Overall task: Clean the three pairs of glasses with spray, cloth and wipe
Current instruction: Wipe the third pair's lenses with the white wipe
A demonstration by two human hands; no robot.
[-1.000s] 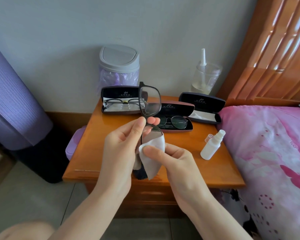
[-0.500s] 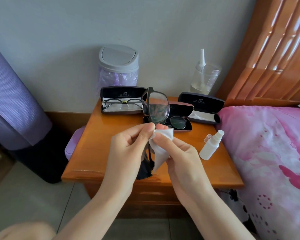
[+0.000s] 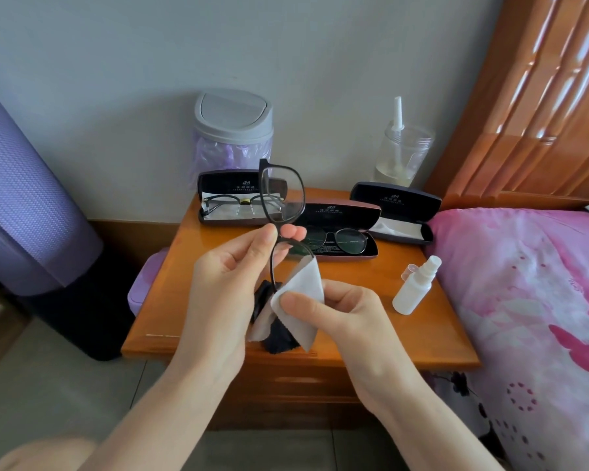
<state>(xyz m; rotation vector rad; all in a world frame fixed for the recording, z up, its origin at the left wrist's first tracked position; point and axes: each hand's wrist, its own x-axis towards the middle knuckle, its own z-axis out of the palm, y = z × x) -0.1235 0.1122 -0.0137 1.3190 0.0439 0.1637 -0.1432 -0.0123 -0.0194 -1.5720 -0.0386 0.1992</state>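
Note:
My left hand (image 3: 225, 283) pinches black-framed glasses (image 3: 281, 195) at the bridge and holds them upright, one lens above the fingers, one below. A dark cloth (image 3: 279, 338) hangs under that hand. My right hand (image 3: 340, 311) presses a white wipe (image 3: 305, 290) over the lower lens. A second pair of glasses (image 3: 238, 203) lies in an open case (image 3: 218, 185) at the back left. A third pair (image 3: 340, 239) rests in the middle open case (image 3: 347, 212). A small white spray bottle (image 3: 413, 288) stands uncapped on the right of the wooden nightstand (image 3: 170, 300).
An open case (image 3: 395, 207) with only a white cloth inside sits at the back right. A grey-lidded bin (image 3: 233, 130) and a clear jar (image 3: 403, 154) stand against the wall. A pink bed (image 3: 531, 300) borders the right side; a purple roll (image 3: 24, 198) stands to the left.
My right hand has slid the wipe down and outward over the lower lens, after rubbing near the bridge. The glasses have turned a little in my left hand.

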